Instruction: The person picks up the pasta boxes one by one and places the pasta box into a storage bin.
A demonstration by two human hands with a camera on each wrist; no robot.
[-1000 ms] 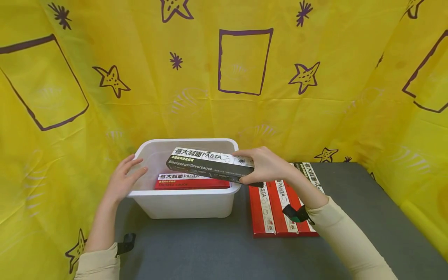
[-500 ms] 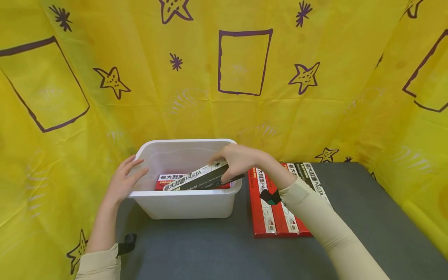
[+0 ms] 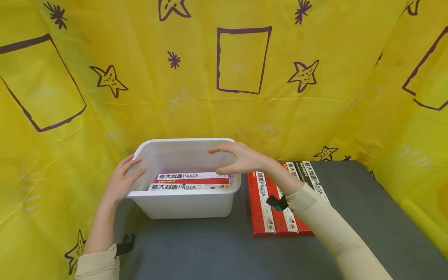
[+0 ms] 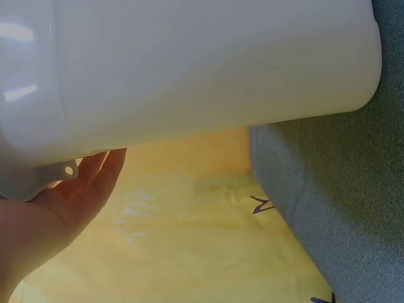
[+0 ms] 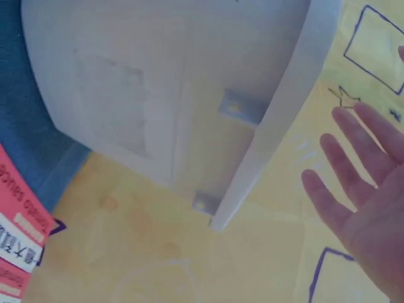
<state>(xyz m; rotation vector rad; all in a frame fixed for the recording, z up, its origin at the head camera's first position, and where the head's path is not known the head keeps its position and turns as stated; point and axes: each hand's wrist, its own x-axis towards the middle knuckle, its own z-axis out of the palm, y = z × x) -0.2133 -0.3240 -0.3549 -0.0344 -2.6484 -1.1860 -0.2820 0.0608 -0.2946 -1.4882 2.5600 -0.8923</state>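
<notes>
A white plastic bin (image 3: 183,205) stands left of centre in the head view. Inside it lie a red tomato-sauce pasta box (image 3: 196,181) and, in front, the pepper-sauce pasta box (image 3: 185,187), its white label upward. My left hand (image 3: 122,179) rests at the bin's left rim with fingers loosely extended; in the left wrist view those fingers (image 4: 104,180) lie against the outside below the rim. My right hand (image 3: 241,157) is over the bin's right rim, holding nothing, thumb and fingers spread apart. Spread fingers (image 5: 338,161) also show in the right wrist view.
Right of the bin, several red pasta boxes (image 3: 262,217) lie side by side, with a black one (image 3: 304,174) beside them, partly hidden by the right arm. A grey tabletop (image 3: 196,249) lies underneath. Yellow printed cloth (image 3: 196,116) hangs behind and at both sides.
My right hand lowered the pepper-sauce pasta box into the bin, let it go and rose a little with fingers spread. The box now lies flat in front of the red one. My left hand stayed.
</notes>
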